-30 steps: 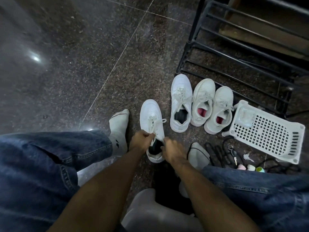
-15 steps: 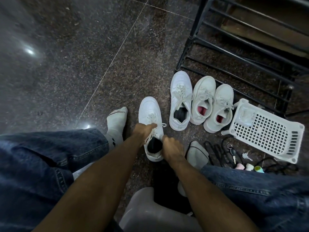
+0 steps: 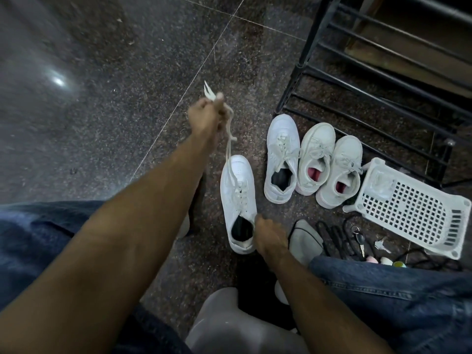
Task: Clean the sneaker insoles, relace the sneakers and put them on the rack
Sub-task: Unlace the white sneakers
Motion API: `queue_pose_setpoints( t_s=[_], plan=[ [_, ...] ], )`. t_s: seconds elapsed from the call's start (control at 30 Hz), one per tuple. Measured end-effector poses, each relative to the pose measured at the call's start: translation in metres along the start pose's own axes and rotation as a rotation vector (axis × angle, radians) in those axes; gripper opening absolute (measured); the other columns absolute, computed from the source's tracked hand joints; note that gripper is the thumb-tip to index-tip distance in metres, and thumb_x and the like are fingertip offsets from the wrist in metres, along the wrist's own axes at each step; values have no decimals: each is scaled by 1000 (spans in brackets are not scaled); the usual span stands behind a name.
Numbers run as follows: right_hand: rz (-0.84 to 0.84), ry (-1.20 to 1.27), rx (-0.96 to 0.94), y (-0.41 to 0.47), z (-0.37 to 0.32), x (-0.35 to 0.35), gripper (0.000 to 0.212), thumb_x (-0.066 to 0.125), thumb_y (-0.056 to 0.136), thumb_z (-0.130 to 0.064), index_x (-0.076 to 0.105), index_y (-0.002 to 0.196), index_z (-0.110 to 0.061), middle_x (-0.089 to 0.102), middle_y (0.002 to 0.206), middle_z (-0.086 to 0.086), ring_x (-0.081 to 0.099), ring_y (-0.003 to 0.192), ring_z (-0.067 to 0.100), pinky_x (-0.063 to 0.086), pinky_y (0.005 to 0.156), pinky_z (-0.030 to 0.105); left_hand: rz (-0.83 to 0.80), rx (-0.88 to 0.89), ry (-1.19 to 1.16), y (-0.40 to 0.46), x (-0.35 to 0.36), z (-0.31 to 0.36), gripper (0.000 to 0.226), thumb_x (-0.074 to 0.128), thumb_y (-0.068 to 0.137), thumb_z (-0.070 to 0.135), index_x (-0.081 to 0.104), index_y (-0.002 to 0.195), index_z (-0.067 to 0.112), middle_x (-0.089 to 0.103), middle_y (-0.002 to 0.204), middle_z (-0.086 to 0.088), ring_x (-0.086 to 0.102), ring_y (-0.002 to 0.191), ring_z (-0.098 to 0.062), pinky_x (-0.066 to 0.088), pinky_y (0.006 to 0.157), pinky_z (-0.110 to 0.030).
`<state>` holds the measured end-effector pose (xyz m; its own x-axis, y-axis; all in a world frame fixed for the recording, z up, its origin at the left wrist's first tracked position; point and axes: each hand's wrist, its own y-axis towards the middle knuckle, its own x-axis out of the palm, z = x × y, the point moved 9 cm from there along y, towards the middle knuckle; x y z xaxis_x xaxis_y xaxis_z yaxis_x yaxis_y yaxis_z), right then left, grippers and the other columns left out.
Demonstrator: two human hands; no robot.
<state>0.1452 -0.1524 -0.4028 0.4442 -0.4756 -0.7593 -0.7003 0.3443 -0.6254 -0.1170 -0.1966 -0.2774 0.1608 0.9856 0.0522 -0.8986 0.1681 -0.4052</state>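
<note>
A white sneaker (image 3: 238, 190) with a dark insole lies on the floor between my knees. My left hand (image 3: 204, 116) is raised up and away from it and grips the white lace (image 3: 228, 146), which runs taut down to the eyelets. My right hand (image 3: 268, 235) holds the sneaker's heel collar at the right side. Three more white sneakers stand side by side beyond it: one with a dark insole (image 3: 282, 157) and two with pink insoles (image 3: 316, 159) (image 3: 341, 172). A black metal shoe rack (image 3: 378, 80) stands behind them.
A white perforated plastic basket (image 3: 411, 210) lies on its side at the right. Near it on the floor are a grey insole (image 3: 305, 238), black laces (image 3: 334, 236), a key (image 3: 358, 238) and small items. A white stool (image 3: 242, 325) is under me.
My left hand has lifted from the sneaker's tongue up and away to the left, drawing the lace out long. My right hand has stayed at the heel.
</note>
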Motion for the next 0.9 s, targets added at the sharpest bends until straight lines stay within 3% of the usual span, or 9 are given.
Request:
queue_pose_setpoints(
  t_s=[0.1,0.17,0.23,0.33,0.37,0.5,0.63,0.77,0.9],
  plan=[
    [-41,34,-2,4,2,-4,26,47,92,-13,50,117,-10,60,121,16,58,111,37,46,89,43,-82,125,99,12,9,27,13,61,93,14,54,83,11,63,72,-10,55,53,-16,35,40,-22],
    [-53,60,10,6,3,-11,27,55,91,-26,53,115,-13,61,120,14,59,110,36,47,89,42,-140,140,369,10,10,4,8,63,89,12,56,94,10,63,81,-10,57,59,-17,43,46,-26],
    [-7,105,-4,9,0,-22,29,58,89,-33,55,112,-15,63,117,13,60,107,35,49,87,41,-193,48,681,1,0,-55,15,62,84,17,61,95,7,66,88,-11,63,72,-22,55,61,-35],
    [61,147,-80,11,-10,-33,27,58,89,-34,55,109,-16,63,114,9,61,102,33,50,83,41,-255,-134,928,-43,-29,-140,8,60,83,17,67,83,12,70,88,-11,67,89,-31,55,78,-38],
    [75,128,-97,11,-12,-35,27,58,89,-34,55,109,-16,62,115,8,61,102,33,49,82,40,-272,-168,926,-64,-36,-159,5,62,81,16,65,83,20,69,88,-7,65,90,-28,53,78,-35],
    [109,31,-94,9,-16,-34,33,57,92,-31,49,118,-14,59,119,10,59,106,35,46,82,41,-346,-104,911,-127,-40,-187,34,62,68,29,50,99,33,59,81,8,59,82,-20,49,72,-36],
    [120,-13,-53,10,-18,-32,31,54,93,-24,48,120,-12,62,116,12,60,106,35,47,81,41,-284,3,1288,-110,-36,-181,35,59,84,32,46,115,22,62,111,-3,61,101,-30,45,73,-36],
    [81,16,-49,15,-8,-29,23,50,91,-16,53,113,-10,64,111,17,60,104,38,47,81,41,-412,103,1586,-103,-29,-182,29,54,88,32,48,109,13,64,105,-14,62,96,-36,41,67,-36],
    [148,180,40,15,23,-30,15,50,89,-19,59,100,-12,67,101,16,62,95,38,49,76,39,-370,79,1443,-104,-48,-185,16,52,88,25,49,95,11,64,96,-16,61,88,-39,46,68,-39]
  ],
)
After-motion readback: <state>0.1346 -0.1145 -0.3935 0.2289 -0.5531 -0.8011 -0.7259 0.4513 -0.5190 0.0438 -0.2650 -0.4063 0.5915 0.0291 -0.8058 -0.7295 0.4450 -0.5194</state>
